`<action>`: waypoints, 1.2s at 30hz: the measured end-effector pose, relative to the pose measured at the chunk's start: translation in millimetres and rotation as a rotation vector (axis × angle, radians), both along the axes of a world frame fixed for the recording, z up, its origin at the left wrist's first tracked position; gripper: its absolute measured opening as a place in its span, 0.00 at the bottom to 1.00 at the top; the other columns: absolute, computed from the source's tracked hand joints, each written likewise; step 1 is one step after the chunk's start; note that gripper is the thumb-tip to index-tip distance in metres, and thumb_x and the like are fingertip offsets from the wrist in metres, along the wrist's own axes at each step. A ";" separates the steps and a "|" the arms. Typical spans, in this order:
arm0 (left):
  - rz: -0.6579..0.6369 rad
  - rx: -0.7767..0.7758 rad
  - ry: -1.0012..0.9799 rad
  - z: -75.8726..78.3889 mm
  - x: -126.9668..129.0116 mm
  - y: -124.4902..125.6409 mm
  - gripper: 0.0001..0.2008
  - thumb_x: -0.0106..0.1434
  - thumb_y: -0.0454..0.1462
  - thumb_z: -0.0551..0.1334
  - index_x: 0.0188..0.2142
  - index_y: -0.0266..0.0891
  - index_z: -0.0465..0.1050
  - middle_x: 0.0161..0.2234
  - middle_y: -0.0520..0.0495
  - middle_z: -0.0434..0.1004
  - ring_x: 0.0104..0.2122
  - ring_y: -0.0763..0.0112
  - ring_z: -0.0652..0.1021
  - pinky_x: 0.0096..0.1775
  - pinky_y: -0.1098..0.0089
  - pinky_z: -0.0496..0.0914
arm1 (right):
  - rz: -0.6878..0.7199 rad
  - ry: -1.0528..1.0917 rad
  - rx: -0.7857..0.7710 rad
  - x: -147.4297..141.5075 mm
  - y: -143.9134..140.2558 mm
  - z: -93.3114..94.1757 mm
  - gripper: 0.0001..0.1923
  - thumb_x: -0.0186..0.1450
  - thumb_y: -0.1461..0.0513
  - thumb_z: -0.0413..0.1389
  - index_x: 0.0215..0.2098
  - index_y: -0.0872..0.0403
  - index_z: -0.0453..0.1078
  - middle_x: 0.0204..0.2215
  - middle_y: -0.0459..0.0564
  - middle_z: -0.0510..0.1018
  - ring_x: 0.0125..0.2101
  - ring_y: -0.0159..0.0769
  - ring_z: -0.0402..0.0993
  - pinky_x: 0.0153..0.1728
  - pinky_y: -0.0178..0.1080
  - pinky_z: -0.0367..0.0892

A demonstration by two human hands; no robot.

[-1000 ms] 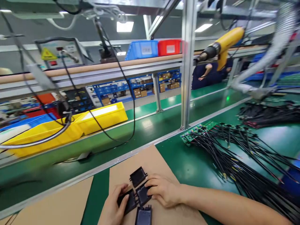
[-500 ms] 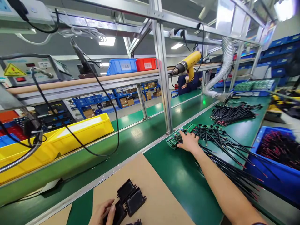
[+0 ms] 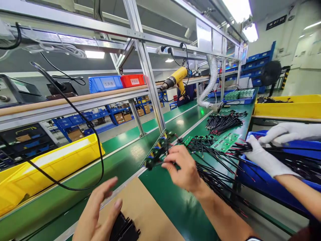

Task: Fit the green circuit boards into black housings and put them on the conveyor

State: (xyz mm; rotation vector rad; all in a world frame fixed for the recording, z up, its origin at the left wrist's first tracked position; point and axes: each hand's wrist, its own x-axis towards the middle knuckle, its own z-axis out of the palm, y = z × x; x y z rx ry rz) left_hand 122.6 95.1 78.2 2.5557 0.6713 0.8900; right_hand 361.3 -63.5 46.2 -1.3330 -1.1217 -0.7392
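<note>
The right hand [image 3: 184, 169] pinches a green wired circuit board [image 3: 157, 152], lifted at twelve o'clock. The left hand [image 3: 96, 214] hovers open over black plastic housings [image 3: 124, 229]. Trailing wires could snag the black cable pile [image 3: 220, 167] at three o'clock.

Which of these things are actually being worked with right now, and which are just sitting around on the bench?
In hand:
- right hand lifting a circuit board with black wires
- left hand open beside the black plastic housings
- cardboard sheet under them

Lying about:
- yellow bin
- yellow heat gun
- wire bundles
- blue bin, where a co-worker's gloved hands sort wires
</note>
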 end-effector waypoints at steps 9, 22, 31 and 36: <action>-0.331 -0.049 0.050 15.1 52.7 -17.6 0.17 0.69 0.41 0.50 0.50 0.41 0.72 0.42 0.46 0.79 0.38 0.66 0.77 0.42 0.67 0.71 | 0.410 -0.267 -0.076 -59.8 -31.8 -7.0 0.06 0.62 0.66 0.57 0.39 0.56 0.69 0.38 0.55 0.71 0.43 0.43 0.69 0.44 0.45 0.70; -0.386 -0.425 -0.603 13.3 35.9 -3.5 0.21 0.67 0.49 0.54 0.55 0.44 0.67 0.60 0.43 0.65 0.61 0.59 0.62 0.61 0.56 0.56 | 0.665 0.310 -0.562 -41.8 30.3 10.1 0.08 0.68 0.61 0.45 0.40 0.53 0.64 0.27 0.44 0.73 0.24 0.32 0.69 0.27 0.34 0.63; -0.022 -0.712 -0.417 3.1 8.8 -38.7 0.18 0.59 0.46 0.64 0.40 0.32 0.71 0.33 0.43 0.77 0.30 0.69 0.78 0.33 0.71 0.73 | 0.718 0.248 -0.774 -58.8 14.8 66.6 0.13 0.67 0.59 0.48 0.26 0.53 0.66 0.19 0.41 0.70 0.18 0.27 0.61 0.20 0.32 0.54; -0.058 -1.024 0.152 38.4 -72.9 -39.5 0.13 0.53 0.42 0.68 0.28 0.34 0.69 0.14 0.52 0.70 0.11 0.81 0.64 0.13 0.80 0.54 | 0.645 -0.003 -0.901 -30.8 16.8 75.0 0.14 0.60 0.51 0.59 0.27 0.53 0.73 0.19 0.42 0.70 0.21 0.30 0.64 0.20 0.32 0.54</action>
